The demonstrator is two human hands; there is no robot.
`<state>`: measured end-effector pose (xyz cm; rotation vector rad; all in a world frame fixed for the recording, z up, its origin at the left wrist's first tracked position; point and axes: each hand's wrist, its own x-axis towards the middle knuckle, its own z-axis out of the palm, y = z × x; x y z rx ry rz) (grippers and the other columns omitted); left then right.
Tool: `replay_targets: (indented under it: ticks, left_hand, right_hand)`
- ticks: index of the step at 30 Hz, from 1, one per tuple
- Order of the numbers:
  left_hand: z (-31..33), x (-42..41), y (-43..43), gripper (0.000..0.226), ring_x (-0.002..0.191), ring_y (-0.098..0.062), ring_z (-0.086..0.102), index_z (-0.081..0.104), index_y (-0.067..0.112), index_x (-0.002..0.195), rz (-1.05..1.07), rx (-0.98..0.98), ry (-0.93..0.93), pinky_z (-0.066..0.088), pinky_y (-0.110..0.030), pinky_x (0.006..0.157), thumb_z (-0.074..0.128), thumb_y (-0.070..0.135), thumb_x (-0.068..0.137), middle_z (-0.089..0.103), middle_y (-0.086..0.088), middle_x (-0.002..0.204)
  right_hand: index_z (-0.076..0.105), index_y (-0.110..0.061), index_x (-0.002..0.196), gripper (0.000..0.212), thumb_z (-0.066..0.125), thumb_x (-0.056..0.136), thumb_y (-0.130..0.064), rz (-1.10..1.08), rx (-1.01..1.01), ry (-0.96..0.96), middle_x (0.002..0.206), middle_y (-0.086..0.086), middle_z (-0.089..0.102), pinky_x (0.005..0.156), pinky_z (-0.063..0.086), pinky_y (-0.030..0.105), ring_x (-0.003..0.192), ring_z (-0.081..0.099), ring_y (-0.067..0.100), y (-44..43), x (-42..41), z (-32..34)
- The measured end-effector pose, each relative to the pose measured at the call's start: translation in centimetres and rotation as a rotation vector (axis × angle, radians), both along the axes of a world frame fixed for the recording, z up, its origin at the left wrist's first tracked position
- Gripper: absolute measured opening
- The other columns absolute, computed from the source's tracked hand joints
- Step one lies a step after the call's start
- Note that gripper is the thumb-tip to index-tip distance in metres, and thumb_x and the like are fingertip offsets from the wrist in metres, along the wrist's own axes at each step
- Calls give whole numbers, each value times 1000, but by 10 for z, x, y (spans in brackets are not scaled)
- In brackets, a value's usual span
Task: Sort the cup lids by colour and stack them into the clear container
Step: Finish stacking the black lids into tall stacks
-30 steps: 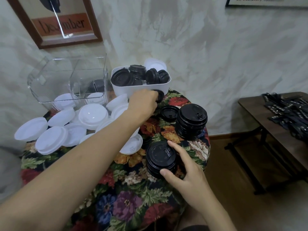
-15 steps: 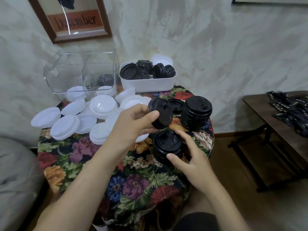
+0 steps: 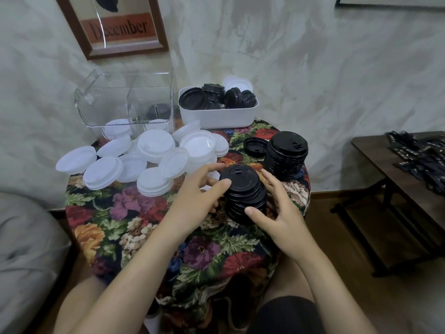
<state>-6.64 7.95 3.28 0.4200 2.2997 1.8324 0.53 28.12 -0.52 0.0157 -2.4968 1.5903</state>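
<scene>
A near stack of black lids (image 3: 243, 194) stands at the middle of the flowered table. My left hand (image 3: 199, 196) grips its top lid from the left, thumb on the rim. My right hand (image 3: 277, 210) cups the stack from the right, thumb against its lower lids. A taller black stack (image 3: 286, 155) stands behind it, with a single black lid (image 3: 255, 147) lying beside. Loose white lids (image 3: 149, 160) cover the table's left half. The clear container (image 3: 125, 102) sits at the back left with a few lids seen through its walls.
A white tub (image 3: 216, 116) holding several black lids and a white one stands at the back, right of the container. A dark side table (image 3: 375, 160) with black packets is on the right. Grey fabric (image 3: 21, 249) lies at the left.
My left hand carried a black lid from near the white tub and set it on the near stack. My right hand stayed against that stack. The camera moved back and tilted down.
</scene>
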Motion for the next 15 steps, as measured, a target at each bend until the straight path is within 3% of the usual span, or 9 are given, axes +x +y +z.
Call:
replay_targets:
  ticks: [3, 9, 12, 15]
  left_hand:
    - [-2, 2, 0, 33, 65, 3, 56, 60, 47, 130, -27, -110, 58, 47, -27, 72, 65, 45, 97, 65, 7, 91]
    - [-4, 9, 5, 37, 68, 4, 53, 59, 52, 130, -14, -259, 143, 40, -23, 70, 62, 59, 94, 61, 17, 97]
    - [-5, 10, 7, 37, 92, 3, 59, 61, 49, 130, -9, -242, 160, 47, -27, 84, 63, 58, 94, 61, 27, 109]
    - [-9, 9, 8, 40, 107, 3, 60, 60, 46, 134, -29, -216, 156, 48, -26, 94, 64, 55, 95, 60, 29, 124]
  right_hand:
    - [24, -58, 154, 82, 75, 91, -49, 14, 2, 10, 154, -33, 39, 120, 37, 42, 142, 37, -9, 0, 0, 0]
    - [22, -65, 150, 80, 72, 89, -54, 20, 29, 19, 155, -35, 35, 121, 35, 42, 144, 34, -8, -1, 2, 4]
    - [24, -65, 150, 79, 72, 88, -57, 32, 52, 14, 156, -32, 37, 119, 37, 42, 144, 37, -4, 2, 2, 3]
    - [27, -62, 150, 82, 70, 81, -73, 31, 51, 14, 148, -38, 42, 113, 40, 33, 137, 41, -12, 3, 2, 1]
